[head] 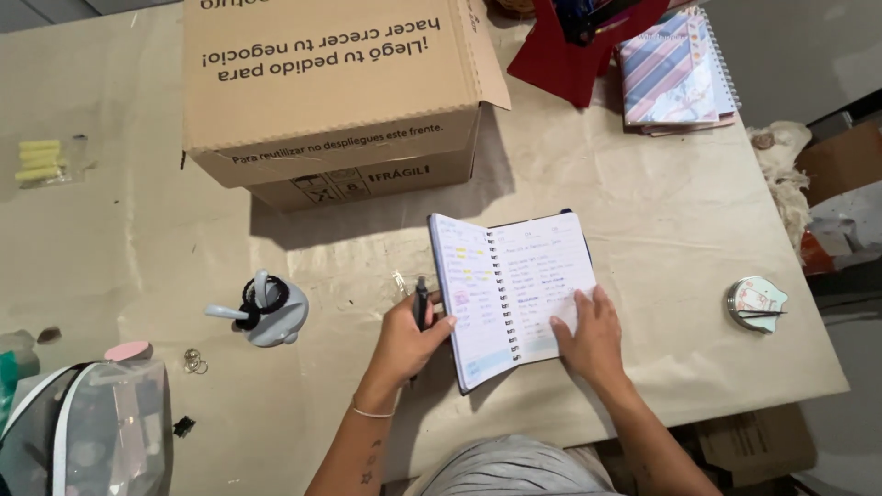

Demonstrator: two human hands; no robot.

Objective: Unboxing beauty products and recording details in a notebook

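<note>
An open spiral-bound notebook (pixel 514 285) with handwritten pages lies on the paper-covered table (pixel 643 211). My left hand (pixel 412 338) grips a dark pen (pixel 421 301) and rests against the notebook's left edge. My right hand (pixel 590 332) presses flat on the lower part of the right page, fingers spread.
A large cardboard box (pixel 331 92) stands behind the notebook. A grey holder (pixel 266 312) with hair ties sits left, small rings (pixel 194 360) and a clear bag (pixel 92 432) nearer. Striped notebooks (pixel 675 69) lie at back right, a round tin (pixel 755 303) at right.
</note>
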